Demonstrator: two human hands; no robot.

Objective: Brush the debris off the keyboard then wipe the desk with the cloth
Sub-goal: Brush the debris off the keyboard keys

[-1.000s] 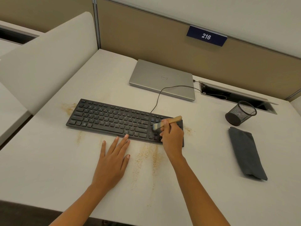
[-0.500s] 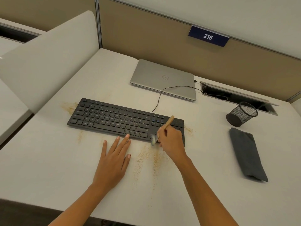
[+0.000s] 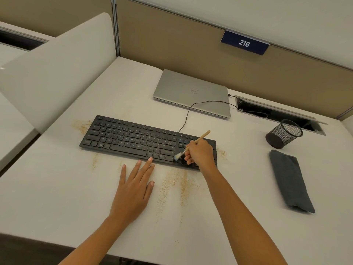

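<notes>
With right hand (image 3: 199, 153) gripping brush (image 3: 202, 136) and left hand (image 3: 133, 188) flat, unclenched, avoid hard strokes, liable to drive debris (image 3: 168, 185) between keyboard (image 3: 133, 138) keys just left of the grip.

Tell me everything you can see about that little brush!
The brush is small, with a thin pale handle that looks like wood and a tuft of whitish-blue bristles. The right hand grips its handle. It is tilted: the bristles point down and left, on the keys near the right end of the black keyboard, and the handle end sticks up and away.
</notes>
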